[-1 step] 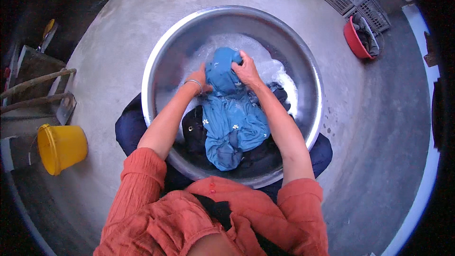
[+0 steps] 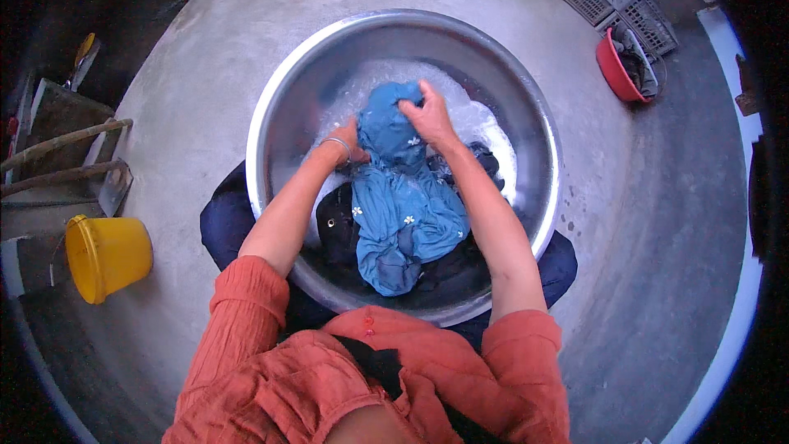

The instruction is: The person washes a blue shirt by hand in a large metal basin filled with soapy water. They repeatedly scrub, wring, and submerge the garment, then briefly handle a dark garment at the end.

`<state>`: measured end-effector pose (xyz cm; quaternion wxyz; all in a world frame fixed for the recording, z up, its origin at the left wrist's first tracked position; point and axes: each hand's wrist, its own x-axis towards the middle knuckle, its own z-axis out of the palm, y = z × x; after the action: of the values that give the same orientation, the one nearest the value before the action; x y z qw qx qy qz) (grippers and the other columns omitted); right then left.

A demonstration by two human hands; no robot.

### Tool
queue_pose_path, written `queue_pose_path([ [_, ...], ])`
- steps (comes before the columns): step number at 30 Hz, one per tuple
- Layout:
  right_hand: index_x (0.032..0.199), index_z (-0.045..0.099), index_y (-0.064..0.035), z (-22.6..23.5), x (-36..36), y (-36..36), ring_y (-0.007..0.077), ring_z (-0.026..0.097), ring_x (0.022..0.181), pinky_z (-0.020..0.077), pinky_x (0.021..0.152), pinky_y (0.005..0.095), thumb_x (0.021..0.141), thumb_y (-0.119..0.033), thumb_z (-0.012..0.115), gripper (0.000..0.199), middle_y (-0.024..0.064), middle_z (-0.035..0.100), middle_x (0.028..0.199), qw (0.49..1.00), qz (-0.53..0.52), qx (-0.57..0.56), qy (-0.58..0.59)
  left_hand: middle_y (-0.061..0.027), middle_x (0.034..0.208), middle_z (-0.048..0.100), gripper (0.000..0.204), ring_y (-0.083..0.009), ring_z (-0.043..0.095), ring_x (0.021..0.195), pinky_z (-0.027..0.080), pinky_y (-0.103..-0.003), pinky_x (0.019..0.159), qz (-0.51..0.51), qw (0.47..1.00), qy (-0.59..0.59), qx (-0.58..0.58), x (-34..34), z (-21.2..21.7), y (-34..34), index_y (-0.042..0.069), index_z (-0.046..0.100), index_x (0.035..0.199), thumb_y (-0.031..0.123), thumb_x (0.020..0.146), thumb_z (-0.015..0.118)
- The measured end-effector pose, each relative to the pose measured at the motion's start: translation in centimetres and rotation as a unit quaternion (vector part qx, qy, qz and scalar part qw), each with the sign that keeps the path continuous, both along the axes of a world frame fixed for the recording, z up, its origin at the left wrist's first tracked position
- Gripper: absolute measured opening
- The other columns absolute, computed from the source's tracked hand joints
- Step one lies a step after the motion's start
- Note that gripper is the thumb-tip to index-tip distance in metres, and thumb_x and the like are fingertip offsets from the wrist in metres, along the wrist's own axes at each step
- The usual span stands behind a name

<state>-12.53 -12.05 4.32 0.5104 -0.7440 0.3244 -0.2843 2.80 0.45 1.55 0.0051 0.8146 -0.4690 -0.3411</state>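
One risk: suds [image 2: 491, 130] freeing blue cloth [image 2: 401, 193] from pinching right hand [image 2: 430, 119]; I can't tell if left hand [image 2: 347, 145] grips.

One metal basin [image 2: 281, 115], one blue garment [image 2: 403, 197], one yellow bucket [image 2: 115, 260], one red tub [image 2: 613, 70], two wooden poles [image 2: 66, 144]

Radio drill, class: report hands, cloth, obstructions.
Left hand touching, right hand gripping blue, white-flowered cloth. Cloth bunched inside round silver metal basin. Crumpled black fabric alongside.

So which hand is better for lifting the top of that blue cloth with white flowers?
Probably the right hand: it grips the blue flowered cloth near its top, while the left hand is lower, at its left side.
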Motion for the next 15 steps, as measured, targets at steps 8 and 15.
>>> queue_pose_path([
  [8, 0.106, 0.051, -0.0109, 0.2, -4.3, -5.9, 0.0338, 0.049, 0.1, 0.0397, 0.085, 0.0419, 0.069, -0.031, 0.066, 0.044, 0.0207, 0.051, 0.105, 0.914, -0.28, -0.089, 0.28, -0.0226, 0.082, 0.062, 0.038, -0.0315, 0.061, 0.078, 0.047, -0.038, 0.068, 0.076, 0.99, 0.05, -0.111, 0.4, -2.2, -0.4, -0.001, 0.064, 0.079, 0.034, 0.065, 0.061],
  [15, 0.104, 0.056, -0.0078, -5.9, -1.7, -2.5, 0.0353, 0.048, 0.104, 0.0405, 0.085, 0.041, 0.076, -0.03, 0.06, 0.036, 0.02, 0.052, 0.105, 0.97, -0.047, -0.081, 0.227, -0.0182, 0.139, 0.02, 0.09, -0.0348, 0.027, 0.122, 0.027, -0.048, 0.096, 0.4, 0.792, 0.437, -0.148, -3.1, 1.7, -1.3, 0.008, 0.014, 0.137, 0.059, 0.073, 0.052],
])
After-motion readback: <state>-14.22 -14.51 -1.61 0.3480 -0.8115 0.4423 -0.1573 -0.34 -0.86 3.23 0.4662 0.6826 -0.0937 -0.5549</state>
